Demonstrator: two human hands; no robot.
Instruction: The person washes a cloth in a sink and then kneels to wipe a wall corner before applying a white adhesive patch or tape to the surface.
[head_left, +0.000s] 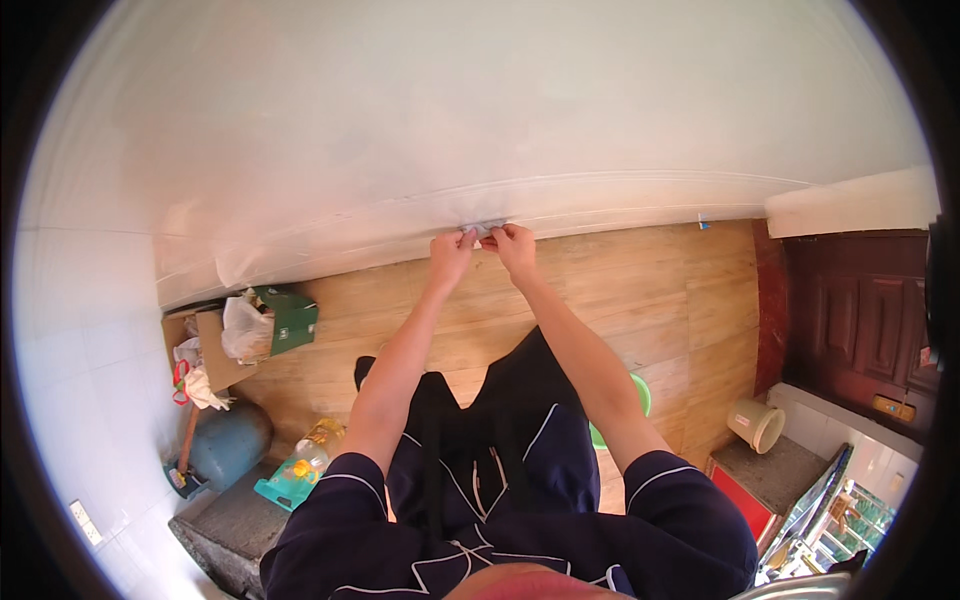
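Both arms reach forward to the pale wall (pixel 500 110), where my hands are close together low on its surface. Between their fingertips is a small grey, crumpled piece (pixel 484 227) that looks like cloth, lying against the wall. My left hand (pixel 452 260) pinches its left end with thumb and fingers. At the other end, my right hand (pixel 515 250) grips it in a similar pinch. The fingers cover part of the piece, so its full shape is hidden.
On the left stand a cardboard box (pixel 222 350) with bags, a green box (pixel 293 318), a blue gas cylinder (pixel 232 445) and an oil bottle (pixel 320 443). A green basin (pixel 640 395) is partly behind my right arm. A dark door (pixel 850 310) and beige bucket (pixel 757 425) are at right.
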